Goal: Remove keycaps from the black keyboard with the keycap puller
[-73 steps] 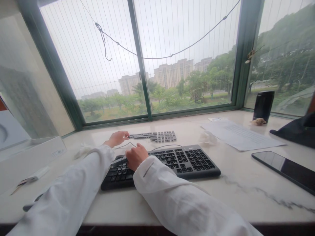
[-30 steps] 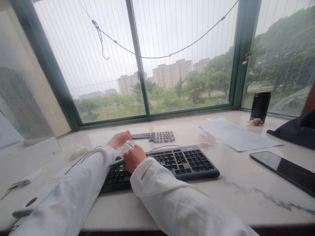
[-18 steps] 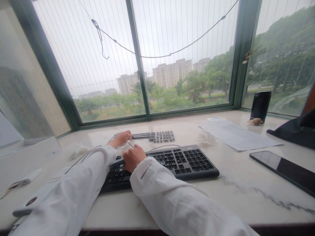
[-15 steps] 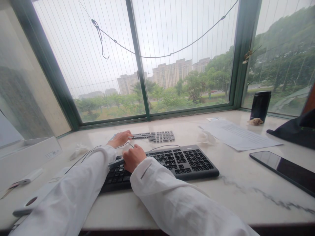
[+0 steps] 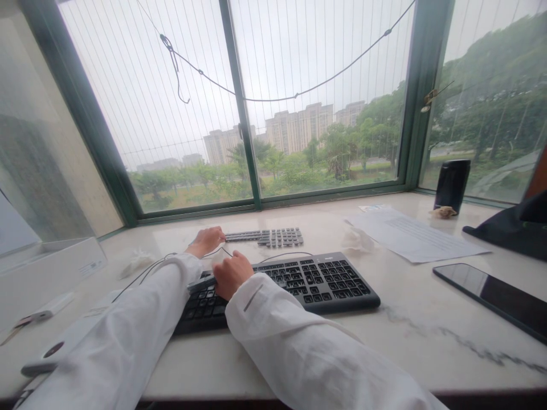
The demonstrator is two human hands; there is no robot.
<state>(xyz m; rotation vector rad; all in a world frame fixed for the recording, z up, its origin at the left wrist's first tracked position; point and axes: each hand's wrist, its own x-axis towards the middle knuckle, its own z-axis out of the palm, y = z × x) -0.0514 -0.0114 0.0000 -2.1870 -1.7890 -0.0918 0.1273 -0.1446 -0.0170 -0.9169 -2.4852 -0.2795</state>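
A black full-size keyboard (image 5: pixel 342 282) lies in front of me. Its number pad and middle section show bare key sockets, while several keycaps sit on its left part. Closed over the keyboard, my right hand (image 5: pixel 233 274) grips a grey slim tool (image 5: pixel 201 283) that points left; its kind is unclear. Behind the keyboard, loose keycaps (image 5: pixel 280 237) are laid out in rows on the counter. My left hand (image 5: pixel 207 241) reaches to the left end of those rows, fingers drawn together; what is between the fingertips is hidden.
A dark cable (image 5: pixel 149 270) runs under my left sleeve. Crumpled tissues (image 5: pixel 358 239), printed paper (image 5: pixel 419 236), a phone (image 5: pixel 491 293) and a black can (image 5: pixel 452 185) lie to the right. At left are a white box (image 5: pixel 55 267) and a white device (image 5: pixel 55 350). The window (image 5: pixel 256 199) stands behind.
My left hand has drawn slightly left along the loose keycaps, its fingers pulling in. My right hand and the grey tool stay nearly where they were.
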